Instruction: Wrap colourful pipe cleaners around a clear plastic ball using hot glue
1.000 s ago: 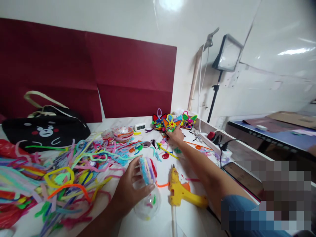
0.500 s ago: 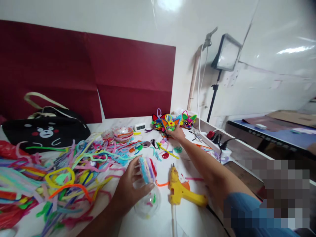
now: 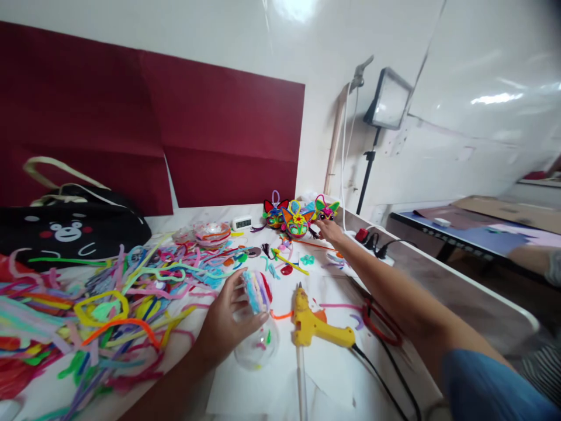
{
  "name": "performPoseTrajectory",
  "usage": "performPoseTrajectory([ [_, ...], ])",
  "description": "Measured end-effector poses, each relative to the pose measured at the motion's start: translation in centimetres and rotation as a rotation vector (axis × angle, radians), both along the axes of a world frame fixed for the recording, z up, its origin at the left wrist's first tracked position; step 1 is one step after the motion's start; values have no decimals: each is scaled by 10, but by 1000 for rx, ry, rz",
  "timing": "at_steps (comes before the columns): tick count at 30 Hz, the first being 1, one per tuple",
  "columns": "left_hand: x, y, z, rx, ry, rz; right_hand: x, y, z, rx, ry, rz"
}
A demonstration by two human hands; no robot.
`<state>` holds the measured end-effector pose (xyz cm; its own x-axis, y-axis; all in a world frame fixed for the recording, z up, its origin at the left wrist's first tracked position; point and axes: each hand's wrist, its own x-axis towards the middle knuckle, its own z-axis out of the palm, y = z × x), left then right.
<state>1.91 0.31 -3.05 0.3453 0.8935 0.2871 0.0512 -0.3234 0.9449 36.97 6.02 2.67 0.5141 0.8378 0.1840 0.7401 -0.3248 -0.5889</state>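
White table (image 3: 263,392) bears a wide heap of coloured pipe cleaners (image 3: 109,304) on its left half. Yellow glue gun (image 3: 315,330) lies front centre. Just left of it, left hand (image 3: 223,330) pinches a striped coil (image 3: 256,290) between thumb and fingers, atop a clear ball (image 3: 258,351). Right hand (image 3: 331,232) reaches beside the cat-face ornaments (image 3: 298,221) at the far edge; finger posture cannot be told.
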Motion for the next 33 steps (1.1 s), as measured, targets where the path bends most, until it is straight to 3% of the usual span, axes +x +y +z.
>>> performPoseTrajectory([
  [5, -3, 7, 5, -109, -25, -48, -21, -54, 9, -60, 66, 163],
  [13, 1, 6, 18, -173, -224, 24, -107, -145, 9, 65, -6, 609],
  [15, 0, 7, 20, -215, -249, 40, -121, -155, 5, 242, -188, 814],
  [18, -4, 10, 22, -286, -308, 40, -130, -158, -2, 442, -370, 959],
  [26, -7, 20, 21, -529, -462, 53, -123, -154, -12, 598, -464, 956],
  [33, -1, 13, 32, -705, -444, 87, -120, -162, -17, 696, -572, 925],
])
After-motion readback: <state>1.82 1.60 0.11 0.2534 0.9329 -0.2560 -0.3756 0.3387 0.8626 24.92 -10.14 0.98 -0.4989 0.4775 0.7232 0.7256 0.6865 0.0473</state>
